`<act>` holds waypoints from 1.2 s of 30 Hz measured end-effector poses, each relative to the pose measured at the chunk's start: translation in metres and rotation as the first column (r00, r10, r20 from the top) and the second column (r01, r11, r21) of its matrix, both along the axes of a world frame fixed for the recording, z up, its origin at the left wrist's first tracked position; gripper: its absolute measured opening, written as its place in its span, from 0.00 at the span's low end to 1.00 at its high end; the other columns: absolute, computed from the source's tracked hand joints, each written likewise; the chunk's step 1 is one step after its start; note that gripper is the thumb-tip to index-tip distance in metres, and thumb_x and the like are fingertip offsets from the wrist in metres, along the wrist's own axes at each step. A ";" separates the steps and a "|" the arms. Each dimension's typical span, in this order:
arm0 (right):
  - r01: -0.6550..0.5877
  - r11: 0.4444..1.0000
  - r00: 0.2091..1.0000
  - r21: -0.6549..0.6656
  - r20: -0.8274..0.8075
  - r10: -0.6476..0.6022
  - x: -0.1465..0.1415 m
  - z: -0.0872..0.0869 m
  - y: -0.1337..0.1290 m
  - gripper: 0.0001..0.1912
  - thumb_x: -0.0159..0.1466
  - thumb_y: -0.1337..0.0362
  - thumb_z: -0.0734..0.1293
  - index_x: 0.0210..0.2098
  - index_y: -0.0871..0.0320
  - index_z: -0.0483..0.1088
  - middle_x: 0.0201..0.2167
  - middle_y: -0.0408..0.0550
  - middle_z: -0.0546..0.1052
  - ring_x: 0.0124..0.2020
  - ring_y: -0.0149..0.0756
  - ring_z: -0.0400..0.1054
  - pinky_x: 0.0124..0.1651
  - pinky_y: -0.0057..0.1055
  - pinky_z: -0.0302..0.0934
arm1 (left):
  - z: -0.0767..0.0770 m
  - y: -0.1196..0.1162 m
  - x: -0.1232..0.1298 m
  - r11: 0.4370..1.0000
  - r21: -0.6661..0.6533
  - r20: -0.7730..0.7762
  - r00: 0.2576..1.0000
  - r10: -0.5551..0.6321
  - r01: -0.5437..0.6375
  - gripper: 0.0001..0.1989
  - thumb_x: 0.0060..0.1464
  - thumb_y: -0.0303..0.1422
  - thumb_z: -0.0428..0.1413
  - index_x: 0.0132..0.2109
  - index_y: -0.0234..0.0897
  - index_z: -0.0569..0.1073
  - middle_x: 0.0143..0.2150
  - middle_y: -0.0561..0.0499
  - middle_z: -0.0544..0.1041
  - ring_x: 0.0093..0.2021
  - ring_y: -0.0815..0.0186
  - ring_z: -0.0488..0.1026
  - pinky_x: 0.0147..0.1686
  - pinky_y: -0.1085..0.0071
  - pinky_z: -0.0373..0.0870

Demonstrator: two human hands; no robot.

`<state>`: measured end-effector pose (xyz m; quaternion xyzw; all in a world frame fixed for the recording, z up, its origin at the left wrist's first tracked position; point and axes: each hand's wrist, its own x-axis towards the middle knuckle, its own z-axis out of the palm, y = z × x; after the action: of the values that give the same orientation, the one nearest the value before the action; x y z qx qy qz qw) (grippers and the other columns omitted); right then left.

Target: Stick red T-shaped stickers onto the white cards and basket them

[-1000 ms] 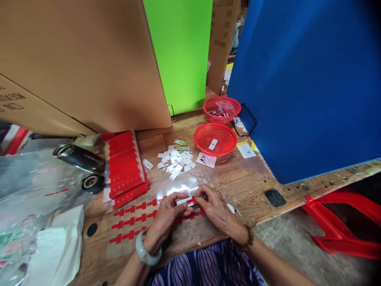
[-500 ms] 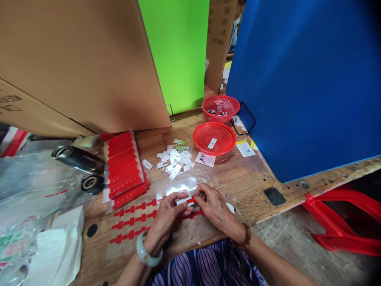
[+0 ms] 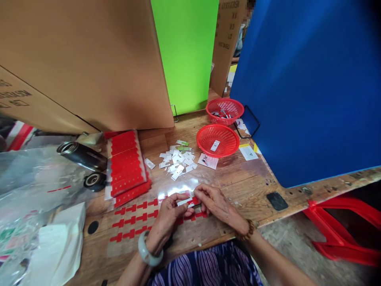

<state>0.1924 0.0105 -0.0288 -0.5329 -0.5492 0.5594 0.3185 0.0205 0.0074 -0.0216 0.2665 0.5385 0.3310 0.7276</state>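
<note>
Left hand (image 3: pixel 169 213): thumb and fingers pinched on a small flat white rectangular piece (image 3: pixel 185 201), red showing at its right end
Right hand (image 3: pixel 216 205): fingers curled in at that red end, honestly can't tell if they're gripping or just touching
Where the piece is: between both hands, over a clear plastic sheet with rows of red T-shaped stickers (image 3: pixel 130 220) on the near part of the brown wooden bench (image 3: pixel 242 178)
Loose pile: small flat white cards (image 3: pixel 178 159), kinda messy, farther back mid-bench
Baskets: near round red plastic basket (image 3: pixel 230 140) has one white piece inside, far round red plastic basket (image 3: pixel 218 120) has a bunch
Left side: flat red sheets (image 3: pixel 126 163) stacked up, dark metal flask (image 3: pixel 86 157) just beside them
</note>
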 end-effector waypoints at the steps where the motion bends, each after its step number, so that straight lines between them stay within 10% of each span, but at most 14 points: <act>1: -0.027 0.999 0.999 -0.033 -0.033 0.026 -0.002 -0.002 -0.001 0.14 0.65 0.55 0.59 0.31 0.57 0.67 0.19 0.38 0.68 0.17 0.26 0.62 0.20 0.23 0.55 | 0.000 0.000 0.001 1.000 -0.001 0.008 1.000 -0.001 0.001 0.23 0.36 0.32 0.69 0.40 0.31 0.71 0.25 0.48 0.79 0.24 0.68 0.77 0.30 0.75 0.73; 8: 0.105 0.974 0.958 -0.200 -0.241 -0.153 0.009 -0.007 0.016 0.16 0.56 0.51 0.68 0.27 0.58 0.66 0.15 0.37 0.69 0.12 0.24 0.58 0.15 0.21 0.51 | -0.002 0.001 0.001 0.999 0.046 0.058 0.998 0.027 -0.029 0.24 0.41 0.38 0.67 0.44 0.32 0.71 0.33 0.46 0.79 0.30 0.67 0.78 0.35 0.72 0.74; 14: 0.480 0.861 0.660 -0.168 -0.577 -0.481 0.025 0.025 0.045 0.18 0.52 0.53 0.73 0.34 0.56 0.67 0.29 0.43 0.75 0.25 0.27 0.69 0.26 0.23 0.64 | -0.009 0.003 0.002 0.991 0.082 0.042 0.994 0.102 -0.105 0.24 0.40 0.40 0.68 0.41 0.31 0.72 0.37 0.44 0.78 0.33 0.68 0.77 0.40 0.71 0.72; 19: 0.163 0.983 0.981 0.082 -0.124 -0.152 -0.002 0.006 0.064 0.09 0.60 0.60 0.65 0.39 0.57 0.68 0.27 0.43 0.73 0.23 0.29 0.65 0.26 0.27 0.62 | -0.018 0.004 0.005 0.992 0.078 0.057 0.993 0.100 -0.104 0.24 0.39 0.40 0.68 0.41 0.31 0.72 0.37 0.44 0.78 0.34 0.67 0.76 0.40 0.70 0.72; 24: -0.256 0.838 0.895 0.481 0.445 0.018 -0.025 -0.006 0.092 0.13 0.60 0.76 0.58 0.40 0.58 0.70 0.39 0.48 0.69 0.39 0.34 0.63 0.43 0.30 0.58 | -0.021 0.005 0.004 0.991 0.088 0.067 0.993 0.095 -0.101 0.23 0.39 0.40 0.68 0.40 0.31 0.72 0.37 0.44 0.78 0.34 0.66 0.76 0.40 0.69 0.71; 36: -0.285 0.865 0.900 0.413 0.426 0.093 -0.029 0.001 0.107 0.08 0.56 0.77 0.60 0.28 0.59 0.64 0.29 0.42 0.65 0.30 0.31 0.58 0.35 0.28 0.51 | -0.020 0.003 0.005 0.988 0.090 0.054 0.991 0.121 -0.125 0.25 0.39 0.41 0.68 0.40 0.31 0.71 0.36 0.44 0.78 0.33 0.66 0.77 0.39 0.70 0.72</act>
<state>0.1635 0.1174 -0.0275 -0.4838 -0.7701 0.3222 0.2629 0.0260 0.0108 -0.0418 0.2586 0.5202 0.4065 0.7052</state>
